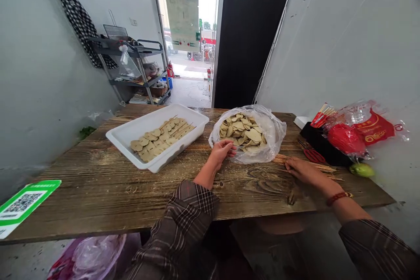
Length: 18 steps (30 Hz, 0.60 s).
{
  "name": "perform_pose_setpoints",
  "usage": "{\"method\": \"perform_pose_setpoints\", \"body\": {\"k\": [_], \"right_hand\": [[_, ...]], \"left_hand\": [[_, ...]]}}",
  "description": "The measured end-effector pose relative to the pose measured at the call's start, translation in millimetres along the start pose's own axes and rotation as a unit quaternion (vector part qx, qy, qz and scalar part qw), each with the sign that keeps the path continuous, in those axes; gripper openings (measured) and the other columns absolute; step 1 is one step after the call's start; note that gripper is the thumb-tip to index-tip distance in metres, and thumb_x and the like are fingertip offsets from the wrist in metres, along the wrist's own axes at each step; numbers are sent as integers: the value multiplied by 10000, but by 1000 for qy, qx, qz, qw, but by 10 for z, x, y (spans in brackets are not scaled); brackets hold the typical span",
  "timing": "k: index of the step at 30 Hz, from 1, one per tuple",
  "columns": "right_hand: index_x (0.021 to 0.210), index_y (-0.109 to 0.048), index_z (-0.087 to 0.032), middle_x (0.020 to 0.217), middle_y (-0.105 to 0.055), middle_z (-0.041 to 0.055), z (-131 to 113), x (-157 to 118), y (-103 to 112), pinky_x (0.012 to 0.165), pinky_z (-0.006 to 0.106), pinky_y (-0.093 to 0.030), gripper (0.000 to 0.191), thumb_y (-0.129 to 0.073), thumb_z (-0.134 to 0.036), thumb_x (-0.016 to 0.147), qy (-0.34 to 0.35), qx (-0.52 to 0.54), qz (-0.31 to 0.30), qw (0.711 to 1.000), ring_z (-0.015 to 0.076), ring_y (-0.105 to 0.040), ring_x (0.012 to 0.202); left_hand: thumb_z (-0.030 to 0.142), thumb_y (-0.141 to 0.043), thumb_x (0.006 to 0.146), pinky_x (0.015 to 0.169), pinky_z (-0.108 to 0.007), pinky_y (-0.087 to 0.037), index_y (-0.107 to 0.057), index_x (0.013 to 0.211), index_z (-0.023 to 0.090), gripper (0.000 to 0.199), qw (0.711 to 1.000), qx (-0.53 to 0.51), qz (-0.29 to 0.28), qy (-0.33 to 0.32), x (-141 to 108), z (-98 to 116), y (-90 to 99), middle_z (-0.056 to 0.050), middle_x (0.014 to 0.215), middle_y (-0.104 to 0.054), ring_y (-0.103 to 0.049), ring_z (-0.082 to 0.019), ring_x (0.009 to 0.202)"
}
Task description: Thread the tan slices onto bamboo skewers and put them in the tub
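Observation:
My left hand (223,151) is at the near left rim of a clear plastic bag (274,133), fingers curled together; what they hold, if anything, is hidden. The bag stands open and is full of thin, pale tan slices (241,129). To its right, my right hand (302,170) is closed on a bundle of thin wooden skewers (323,167) lying on the table. A white plastic tub (123,138) left of the bag contains rows of similar slices threaded on skewers (164,138).
The wooden table (131,201) runs along a wall on the right. Red-handled scissors (313,154), a black box (339,148) with red packages and a green fruit (362,169) occupy its right end. A QR-code card (26,205) is at front left. A shelf cart (131,61) stands beyond.

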State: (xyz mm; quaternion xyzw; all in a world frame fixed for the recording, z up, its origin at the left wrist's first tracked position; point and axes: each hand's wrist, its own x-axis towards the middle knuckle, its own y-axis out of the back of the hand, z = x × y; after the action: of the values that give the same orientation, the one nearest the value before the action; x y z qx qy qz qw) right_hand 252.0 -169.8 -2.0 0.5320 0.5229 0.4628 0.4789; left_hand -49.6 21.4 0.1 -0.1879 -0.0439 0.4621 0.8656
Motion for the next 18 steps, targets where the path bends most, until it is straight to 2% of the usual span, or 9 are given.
{"method": "perform_pose_setpoints", "body": {"k": [3,9,15,18], "right_hand": [[776,-564,-214,839,-615,69,14,1,-65,680,304,-433,115,-495,-145,836,1,-3,-7,1000,199,-588,741],[810,-511,-231,861,-616,90,-66,-66,-117,704,339,-451,197,-364,-238,941,-4,-29,61,998,218,-601,761],[801,-488,-245,795,-624,71,-413,60,116,634,330,-445,211,-347,-278,954,4,0,128,992,211,-593,697],[896,-565,-235,867,-662,100,-666,134,336,706,353,-476,180,-400,-292,942,45,36,175,983,236,-622,782]], "left_hand": [[209,-630,838,515,-205,-484,-582,913,123,124,1000,1,4,4,10,-14,11,-33,719,-676,-633,-100,537],[251,-664,818,520,-213,-488,-584,906,128,171,1000,-7,-7,-5,7,-33,40,-33,709,-676,-633,-107,544],[284,-707,783,516,-216,-487,-592,897,126,226,1000,-5,1,-6,31,-48,44,-37,702,-677,-630,-109,535],[266,-690,793,517,-206,-481,-594,899,126,201,1000,0,0,-2,29,-36,17,-35,707,-676,-627,-100,533]]}}
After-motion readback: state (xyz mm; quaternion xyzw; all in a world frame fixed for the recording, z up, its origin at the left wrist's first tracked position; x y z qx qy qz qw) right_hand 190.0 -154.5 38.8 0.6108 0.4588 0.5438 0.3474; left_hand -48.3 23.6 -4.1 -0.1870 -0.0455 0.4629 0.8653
